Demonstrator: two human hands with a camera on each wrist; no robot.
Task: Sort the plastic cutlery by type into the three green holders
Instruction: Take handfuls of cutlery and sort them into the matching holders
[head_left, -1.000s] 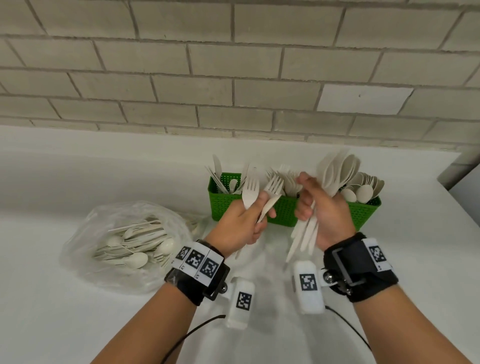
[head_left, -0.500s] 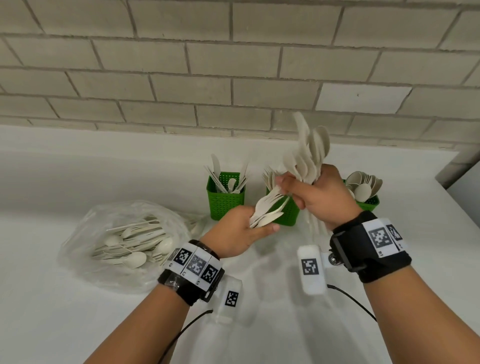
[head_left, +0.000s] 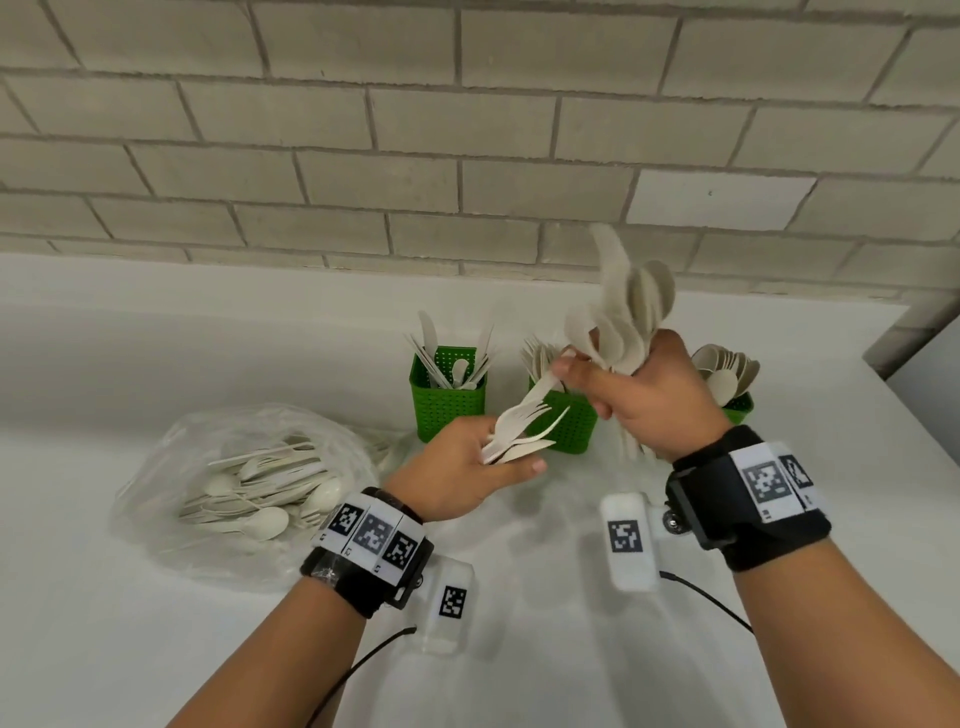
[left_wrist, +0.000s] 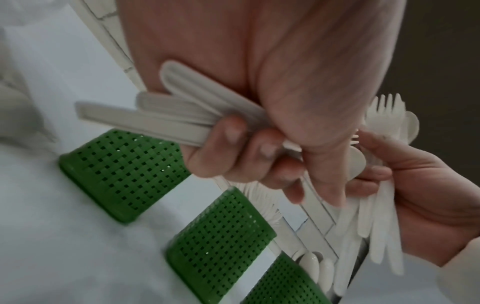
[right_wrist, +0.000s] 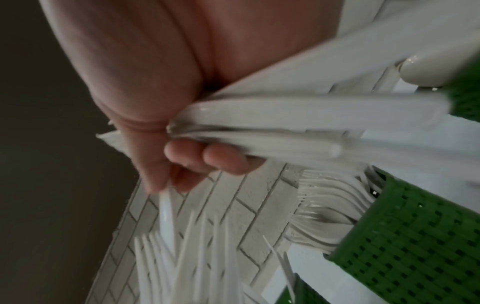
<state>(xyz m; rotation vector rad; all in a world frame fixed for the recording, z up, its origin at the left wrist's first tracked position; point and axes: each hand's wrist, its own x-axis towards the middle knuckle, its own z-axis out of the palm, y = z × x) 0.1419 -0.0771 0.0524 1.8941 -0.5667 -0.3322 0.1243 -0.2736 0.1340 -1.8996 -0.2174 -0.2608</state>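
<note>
Progress: mid-task, roughly halfway by my read.

Clear plastic bag (head_left: 244, 488), lower left of the head view, lies on the white counter (head_left: 156, 649) with a sizeable pile of unsorted spoons, forks and knives inside. That is the bulk of what's left.

Three green holders, centre of the frame against the counter's back edge, all already part-filled:
- left holder (head_left: 449, 402): knives, plus what looks like one spoon in there, a possible mis-sort to fix.
- middle holder (head_left: 569, 421): forks, tines up, partly hidden behind the hands.
- right holder (head_left: 740, 408): spoons, mostly hidden behind the right wrist.

Right hand (head_left: 657, 400), centre-right, raised above the middle holder: fingers clenched round a bunch of spoons (head_left: 628, 317), bowls up, handles hanging out below the fist. Thumb and forefinger also pinch the handle of one fork whose tines point down toward the left hand.

Left hand (head_left: 457, 470), just below and left of it: fingers curled round a small bundle of forks and knives (head_left: 519, 436), tips pointing right. Left wrist view confirms the closed grip on flat handles.

So both handfuls are being split by type in the air; neither is in a holder yet. Remaining: drop these bundles, then empty the bag.
</note>
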